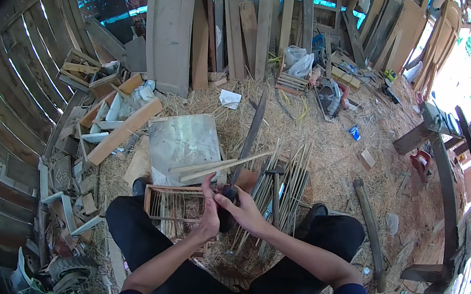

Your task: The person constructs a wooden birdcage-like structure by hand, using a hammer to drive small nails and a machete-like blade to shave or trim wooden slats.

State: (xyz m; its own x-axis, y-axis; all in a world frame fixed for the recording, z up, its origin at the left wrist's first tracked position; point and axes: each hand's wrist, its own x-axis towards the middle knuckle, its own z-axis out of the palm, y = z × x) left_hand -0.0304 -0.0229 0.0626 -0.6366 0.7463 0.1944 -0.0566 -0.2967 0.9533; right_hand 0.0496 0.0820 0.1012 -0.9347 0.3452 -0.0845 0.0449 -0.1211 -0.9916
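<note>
In front of me a long dark-bladed knife (pixel 254 127) points away, its blade upright in the picture. My right hand (pixel 248 212) is closed around its dark handle. My left hand (pixel 211 213) is against the handle's left side, with at least one finger stretched out; its other fingers are partly hidden. Two pale wooden strips (pixel 203 173) cross just beyond the hands, close to the left fingertips; I cannot tell whether they touch. Beneath my left hand stands a wooden frame with thin bars (pixel 171 218). Thin sticks (pixel 301 175) lie bundled to the right, with a dark T-shaped tool (pixel 275 193) on them.
A pale square board (pixel 183 140) lies beyond the frame. Scrap wood and a long plank (pixel 124 132) are piled at left. Tall boards (pixel 171 27) lean at the back. A curved log (pixel 367 234) and a wooden bench-like structure (pixel 442 190) are at right. Shavings cover the floor.
</note>
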